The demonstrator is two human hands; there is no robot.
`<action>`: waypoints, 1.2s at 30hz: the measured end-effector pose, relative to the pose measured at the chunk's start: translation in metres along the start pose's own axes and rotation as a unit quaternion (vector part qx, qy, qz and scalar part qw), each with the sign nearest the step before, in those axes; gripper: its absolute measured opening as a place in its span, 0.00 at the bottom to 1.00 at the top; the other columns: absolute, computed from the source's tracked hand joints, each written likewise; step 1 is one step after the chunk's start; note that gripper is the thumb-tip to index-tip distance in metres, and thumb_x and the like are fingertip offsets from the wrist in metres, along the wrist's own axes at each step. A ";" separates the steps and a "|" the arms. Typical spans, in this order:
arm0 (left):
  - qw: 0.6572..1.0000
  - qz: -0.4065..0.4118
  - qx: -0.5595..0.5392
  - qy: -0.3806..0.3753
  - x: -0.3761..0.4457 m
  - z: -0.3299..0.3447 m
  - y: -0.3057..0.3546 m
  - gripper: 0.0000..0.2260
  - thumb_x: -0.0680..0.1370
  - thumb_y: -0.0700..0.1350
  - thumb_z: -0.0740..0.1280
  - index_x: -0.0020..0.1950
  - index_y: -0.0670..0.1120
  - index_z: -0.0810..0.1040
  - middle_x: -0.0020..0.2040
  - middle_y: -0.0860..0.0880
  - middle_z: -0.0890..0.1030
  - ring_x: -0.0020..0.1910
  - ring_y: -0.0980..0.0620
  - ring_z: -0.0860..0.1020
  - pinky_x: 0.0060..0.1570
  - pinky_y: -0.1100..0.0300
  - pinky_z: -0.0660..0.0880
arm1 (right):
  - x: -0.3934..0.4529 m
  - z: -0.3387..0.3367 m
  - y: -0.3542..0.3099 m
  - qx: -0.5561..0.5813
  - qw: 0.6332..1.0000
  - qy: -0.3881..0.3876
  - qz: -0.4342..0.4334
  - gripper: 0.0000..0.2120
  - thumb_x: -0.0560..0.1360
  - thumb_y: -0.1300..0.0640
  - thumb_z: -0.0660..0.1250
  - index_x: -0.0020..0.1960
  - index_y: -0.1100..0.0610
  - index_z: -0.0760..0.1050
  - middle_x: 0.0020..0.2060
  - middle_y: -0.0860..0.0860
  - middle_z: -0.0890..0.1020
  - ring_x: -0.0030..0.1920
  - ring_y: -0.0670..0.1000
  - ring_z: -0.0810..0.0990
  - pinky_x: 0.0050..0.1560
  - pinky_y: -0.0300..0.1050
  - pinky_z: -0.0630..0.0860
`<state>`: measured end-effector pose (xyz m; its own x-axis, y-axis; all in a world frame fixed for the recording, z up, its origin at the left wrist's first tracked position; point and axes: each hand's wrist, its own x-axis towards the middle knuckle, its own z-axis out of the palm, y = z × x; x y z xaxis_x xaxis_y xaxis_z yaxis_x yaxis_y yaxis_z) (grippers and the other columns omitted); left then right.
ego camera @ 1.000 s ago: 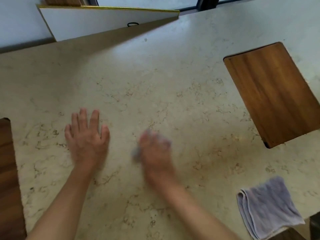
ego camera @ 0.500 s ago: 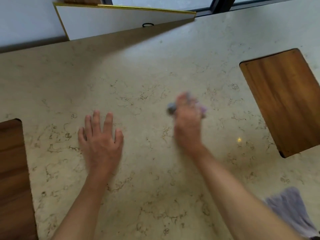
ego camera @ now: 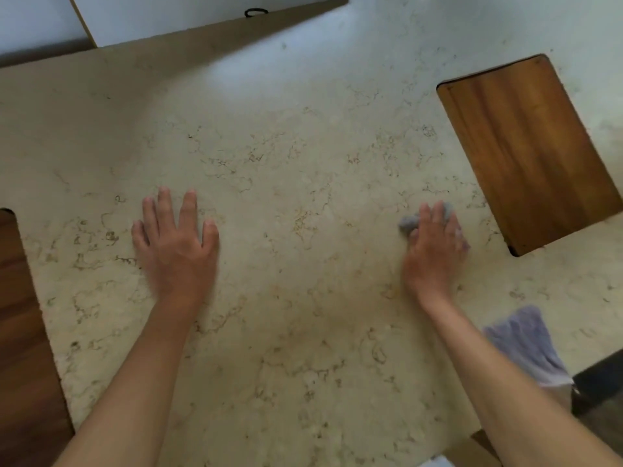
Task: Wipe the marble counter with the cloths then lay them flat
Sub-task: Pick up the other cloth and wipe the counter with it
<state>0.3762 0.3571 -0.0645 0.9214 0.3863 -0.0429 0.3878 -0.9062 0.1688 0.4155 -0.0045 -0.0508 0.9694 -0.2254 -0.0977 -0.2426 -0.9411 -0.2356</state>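
Note:
The beige veined marble counter [ego camera: 303,183] fills the view. My right hand [ego camera: 433,251] presses a small bunched grey-lilac cloth [ego camera: 408,224] flat against the marble at the right, just left of a wooden inset; most of this cloth is hidden under the palm. My left hand [ego camera: 175,241] lies flat on the counter at the left, fingers spread, with nothing in it. A second lilac cloth [ego camera: 526,345], folded, lies at the counter's near right edge, beside my right forearm.
A wooden inset board [ego camera: 532,153] sits in the counter at the right. Another wooden panel [ego camera: 23,348] borders the left edge. A white panel with a black ring handle [ego camera: 256,12] stands at the back. A dark object [ego camera: 600,382] is at the near right corner.
My right hand has swept the bunched cloth from the counter's middle, up and then rightward towards the wooden inset. My left hand has stayed flat on the marble.

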 end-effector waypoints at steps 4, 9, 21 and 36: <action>1.000 -0.003 -0.027 -0.011 -0.009 -0.005 0.002 0.24 0.83 0.54 0.54 0.78 0.50 0.62 0.81 0.40 0.60 0.80 0.39 0.56 0.76 0.38 0.54 | -0.124 0.046 -0.083 0.048 0.977 -0.029 -0.204 0.28 0.83 0.58 0.53 0.82 0.50 0.50 0.82 0.52 0.55 0.81 0.58 0.52 0.78 0.63 0.56; 0.998 0.033 -0.037 -0.039 -0.119 -0.005 0.012 0.23 0.81 0.53 0.56 0.74 0.48 0.68 0.78 0.39 0.63 0.78 0.37 0.60 0.73 0.38 0.57 | -0.219 0.035 -0.051 0.059 0.851 -0.158 -0.496 0.21 0.82 0.56 0.56 0.74 0.52 0.71 0.76 0.52 0.71 0.78 0.55 0.63 0.75 0.56 0.62; 0.997 0.041 -0.007 -0.072 -0.238 0.007 0.001 0.26 0.79 0.55 0.56 0.74 0.48 0.72 0.77 0.40 0.67 0.78 0.40 0.60 0.73 0.39 0.58 | -0.193 0.026 -0.031 0.078 0.973 -0.039 -0.215 0.23 0.83 0.55 0.54 0.78 0.53 0.66 0.79 0.53 0.64 0.81 0.57 0.56 0.77 0.64 0.56; 0.993 0.026 -0.048 -0.101 -0.242 -0.002 0.002 0.24 0.83 0.53 0.60 0.78 0.51 0.66 0.82 0.42 0.59 0.81 0.42 0.53 0.77 0.41 0.51 | -0.248 0.033 0.002 0.073 0.965 -0.029 -0.248 0.33 0.78 0.66 0.64 0.81 0.53 0.59 0.82 0.52 0.56 0.82 0.55 0.50 0.80 0.62 0.53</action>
<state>0.1534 0.2623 -0.0517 0.9302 0.2881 -0.2275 0.3442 -0.8997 0.2683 0.1734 0.0580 -0.0584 0.9646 0.2635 0.0091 0.2448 -0.8825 -0.4016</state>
